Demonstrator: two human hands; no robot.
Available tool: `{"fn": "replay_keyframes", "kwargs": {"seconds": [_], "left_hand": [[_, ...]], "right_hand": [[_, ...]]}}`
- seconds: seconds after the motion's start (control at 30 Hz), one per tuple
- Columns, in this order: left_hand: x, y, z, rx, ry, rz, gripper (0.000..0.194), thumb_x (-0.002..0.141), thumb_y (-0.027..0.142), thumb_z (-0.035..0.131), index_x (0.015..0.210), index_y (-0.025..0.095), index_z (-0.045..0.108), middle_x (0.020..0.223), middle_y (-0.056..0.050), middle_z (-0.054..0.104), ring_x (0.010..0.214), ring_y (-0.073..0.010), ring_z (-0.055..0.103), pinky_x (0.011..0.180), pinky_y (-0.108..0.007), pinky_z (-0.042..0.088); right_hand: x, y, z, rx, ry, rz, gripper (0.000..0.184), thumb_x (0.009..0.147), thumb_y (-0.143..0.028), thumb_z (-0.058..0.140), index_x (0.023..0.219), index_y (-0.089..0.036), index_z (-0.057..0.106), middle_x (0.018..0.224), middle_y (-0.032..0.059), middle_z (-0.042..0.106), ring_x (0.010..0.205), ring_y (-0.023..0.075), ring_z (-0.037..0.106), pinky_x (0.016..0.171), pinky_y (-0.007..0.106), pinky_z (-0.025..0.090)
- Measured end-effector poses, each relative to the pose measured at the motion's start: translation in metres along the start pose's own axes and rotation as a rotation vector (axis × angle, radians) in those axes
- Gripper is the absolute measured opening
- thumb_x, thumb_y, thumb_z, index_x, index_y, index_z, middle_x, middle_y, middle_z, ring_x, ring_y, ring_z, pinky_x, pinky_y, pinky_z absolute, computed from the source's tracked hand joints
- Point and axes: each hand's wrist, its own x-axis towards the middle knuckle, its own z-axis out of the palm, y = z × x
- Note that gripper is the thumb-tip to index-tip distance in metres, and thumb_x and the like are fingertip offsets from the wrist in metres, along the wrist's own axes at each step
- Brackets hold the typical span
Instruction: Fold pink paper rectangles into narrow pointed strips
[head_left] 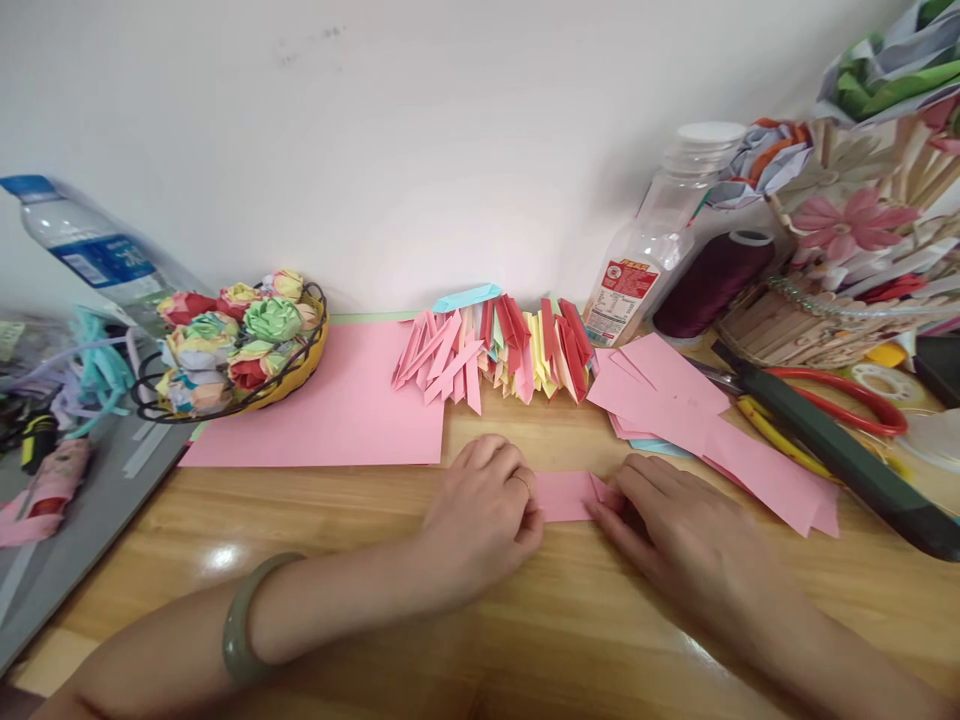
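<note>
A small pink paper strip (564, 497) lies flat on the wooden table between my hands. My left hand (487, 505) is closed at its left end, with the fingers curled over the edge. At the other end, my right hand (667, 510) pinches the strip, where a corner is folded over. The fingertips hide both ends of the strip. Beyond the hands sits a pile of folded paper pieces (450, 365) in pink, red, yellow and blue. Loose cut pink paper pieces (667, 390) lie beside my right hand.
A large pink sheet (360, 400) lies under a yellow basket (304, 370) of paper flowers. A water bottle (97, 245) leans at the left. Along the right are a clear plastic bottle (637, 250), a purple thread spool (712, 285), red-handled scissors (862, 400) and a dark-handled tool (840, 455).
</note>
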Motion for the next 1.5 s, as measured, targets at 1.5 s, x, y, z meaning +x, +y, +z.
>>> {"fn": "replay_keyframes", "kwargs": {"seconds": [1.5], "left_hand": [[-0.007, -0.022, -0.005, 0.063, 0.117, 0.395, 0.017, 0.091, 0.015, 0.049, 0.078, 0.013, 0.059, 0.087, -0.006, 0.061, 0.088, -0.0173, 0.053, 0.075, -0.031, 0.043]], "right_hand": [[-0.005, 0.031, -0.027, 0.211, -0.175, -0.457, 0.029, 0.087, -0.018, 0.042, 0.109, -0.021, 0.061, 0.086, 0.008, 0.063, 0.077, 0.0206, 0.056, 0.068, 0.036, 0.043]]}}
